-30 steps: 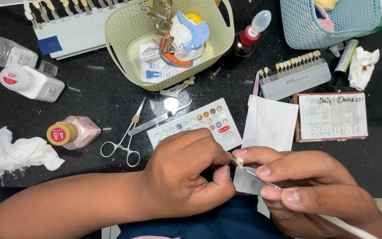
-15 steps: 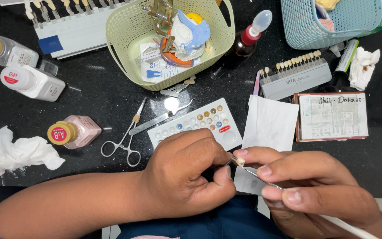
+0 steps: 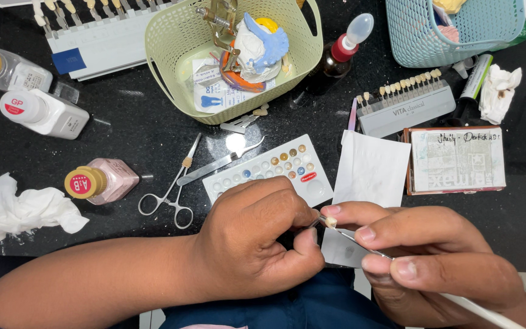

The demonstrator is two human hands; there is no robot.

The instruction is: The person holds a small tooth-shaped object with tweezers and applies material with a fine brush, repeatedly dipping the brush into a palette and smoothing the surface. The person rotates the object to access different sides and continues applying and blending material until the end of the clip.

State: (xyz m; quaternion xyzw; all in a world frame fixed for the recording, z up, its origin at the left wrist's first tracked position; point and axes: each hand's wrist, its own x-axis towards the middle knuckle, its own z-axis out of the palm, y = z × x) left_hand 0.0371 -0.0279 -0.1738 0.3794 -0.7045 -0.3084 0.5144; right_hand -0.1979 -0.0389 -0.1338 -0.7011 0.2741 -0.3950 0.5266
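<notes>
My left hand (image 3: 257, 240) is closed around a thin metal holder whose tip carries a small cream tooth crown (image 3: 331, 222). My right hand (image 3: 433, 256) pinches a slim brush (image 3: 360, 241) with a white handle, its tip touching the crown. Both hands meet at the near edge of the black table (image 3: 141, 140), over a small grey pad (image 3: 339, 250). Just beyond my left knuckles lies a white palette (image 3: 269, 167) with several small coloured wells.
Forceps (image 3: 171, 189) and a metal spatula (image 3: 214, 164) lie left of the palette. A pink bottle (image 3: 101, 181), two white bottles (image 3: 44, 113), crumpled tissue (image 3: 22, 210), a green basket (image 3: 171, 42), a dropper bottle (image 3: 339, 55), a shade guide (image 3: 403, 103), white paper (image 3: 369, 167), a blue basket (image 3: 452, 30).
</notes>
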